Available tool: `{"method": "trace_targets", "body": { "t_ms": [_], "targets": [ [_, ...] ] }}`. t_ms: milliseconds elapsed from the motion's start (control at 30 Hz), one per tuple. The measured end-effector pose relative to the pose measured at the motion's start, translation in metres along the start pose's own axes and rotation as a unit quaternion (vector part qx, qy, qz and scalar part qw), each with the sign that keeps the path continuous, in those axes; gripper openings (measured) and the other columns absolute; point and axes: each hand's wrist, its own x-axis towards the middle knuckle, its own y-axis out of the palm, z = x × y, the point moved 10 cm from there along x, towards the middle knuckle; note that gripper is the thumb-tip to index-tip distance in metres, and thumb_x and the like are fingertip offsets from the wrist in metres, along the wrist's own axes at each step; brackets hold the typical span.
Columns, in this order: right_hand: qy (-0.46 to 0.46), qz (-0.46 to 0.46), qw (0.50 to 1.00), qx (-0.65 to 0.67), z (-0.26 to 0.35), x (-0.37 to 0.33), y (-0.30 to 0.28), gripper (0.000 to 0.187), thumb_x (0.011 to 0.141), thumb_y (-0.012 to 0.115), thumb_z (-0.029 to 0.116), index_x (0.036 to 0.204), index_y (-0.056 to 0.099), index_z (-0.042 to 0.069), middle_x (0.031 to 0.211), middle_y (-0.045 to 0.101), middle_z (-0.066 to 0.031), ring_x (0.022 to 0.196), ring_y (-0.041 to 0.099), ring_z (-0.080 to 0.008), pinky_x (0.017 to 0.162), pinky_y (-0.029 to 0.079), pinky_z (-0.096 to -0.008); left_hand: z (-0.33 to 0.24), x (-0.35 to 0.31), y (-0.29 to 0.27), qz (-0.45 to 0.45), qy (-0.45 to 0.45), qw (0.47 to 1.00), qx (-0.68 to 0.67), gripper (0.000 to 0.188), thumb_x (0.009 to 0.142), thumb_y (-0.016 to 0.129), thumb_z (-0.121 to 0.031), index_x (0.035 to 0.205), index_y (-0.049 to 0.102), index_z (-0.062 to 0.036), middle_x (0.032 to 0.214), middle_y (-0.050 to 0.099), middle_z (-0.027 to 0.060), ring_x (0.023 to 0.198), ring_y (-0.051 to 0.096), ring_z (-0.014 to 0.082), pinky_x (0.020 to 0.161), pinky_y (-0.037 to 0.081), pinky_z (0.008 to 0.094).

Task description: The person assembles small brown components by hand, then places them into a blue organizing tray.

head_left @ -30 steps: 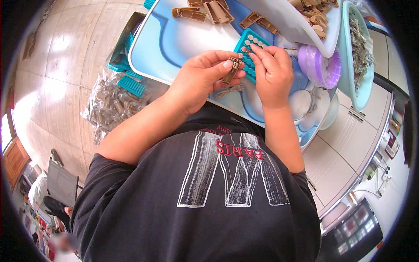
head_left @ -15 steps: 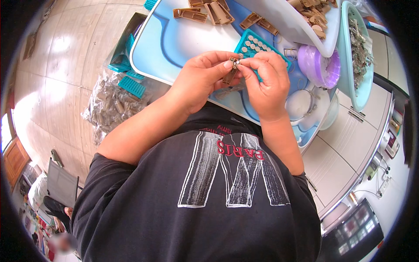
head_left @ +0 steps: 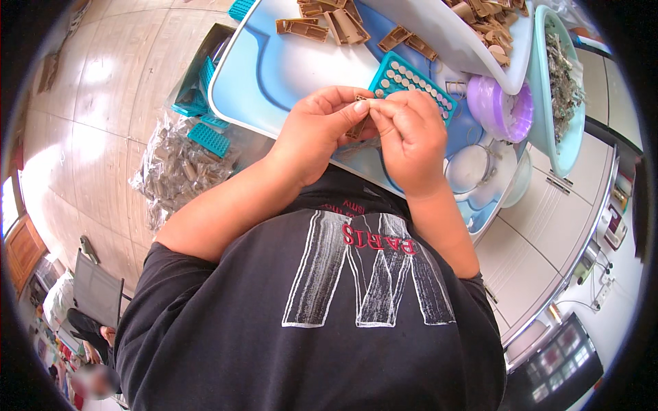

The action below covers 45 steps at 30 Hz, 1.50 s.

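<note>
Head view: the left hand [head_left: 317, 133] and right hand [head_left: 410, 137] meet fingertip to fingertip, both pinched on a small brown part [head_left: 358, 125], its long axis running about 12 to 6 o'clock. A teal tray [head_left: 411, 81] lies at 1 o'clock on the table [head_left: 274, 68].

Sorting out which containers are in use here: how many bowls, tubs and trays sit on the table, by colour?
Teal grid tray: 1
Purple tub: 1
Pale green basin: 1
White bowl: 1
White trough: 1
Total: 5
Both hands, left and right, pinch one small brown part above the blue table.
</note>
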Motion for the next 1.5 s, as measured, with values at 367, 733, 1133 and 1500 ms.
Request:
{"method": "trace_targets", "body": {
  "t_ms": [367,733,1133,1500],
  "targets": [
    [-0.057,-0.003,0.983,-0.172,-0.012,0.067,0.032,0.024,0.065,0.074,0.022,0.082,0.062,0.010,0.079,0.056,-0.0056,0.079,0.058,-0.0263,0.067,0.049,-0.0370,-0.003,-0.004,0.009,0.009,-0.014,1.000,-0.004,0.017,0.094,0.046,-0.011,0.105,0.053,0.0010,0.092,0.062,0.0091,0.082,0.062,0.0167,0.077,0.052,0.0301],
    [0.102,0.080,0.983,-0.129,-0.062,0.065,0.043,0.023,0.068,0.071,0.030,0.078,0.065,0.010,0.084,0.063,-0.0075,0.078,0.061,-0.0270,0.065,0.050,-0.0401,-0.001,-0.003,0.003,-0.001,-0.015,1.000,-0.011,0.021,0.095,0.046,-0.013,0.108,0.054,0.0010,0.097,0.063,0.0117,0.087,0.063,0.0196,0.079,0.053,0.0315],
    [0.156,0.062,0.985,-0.029,-0.075,0.057,0.034,0.022,0.074,0.068,0.025,0.084,0.065,0.007,0.082,0.065,-0.0091,0.074,0.063,-0.0282,0.065,0.050,-0.0399,-0.003,-0.004,0.006,-0.020,-0.007,1.000,-0.008,0.019,0.094,0.048,-0.013,0.105,0.054,0.0017,0.093,0.062,0.0109,0.083,0.063,0.0180,0.077,0.053,0.0301],
    [0.103,0.048,0.993,0.018,-0.052,0.048,0.020,0.025,0.072,0.068,0.020,0.095,0.064,0.008,0.090,0.063,-0.0079,0.083,0.061,-0.0262,0.071,0.049,-0.0371,-0.004,-0.002,0.004,-0.017,0.010,1.000,0.014,0.023,0.094,0.047,-0.014,0.109,0.053,0.0020,0.098,0.062,0.0126,0.087,0.063,0.0194,0.081,0.052,0.0319]
  ]
}}
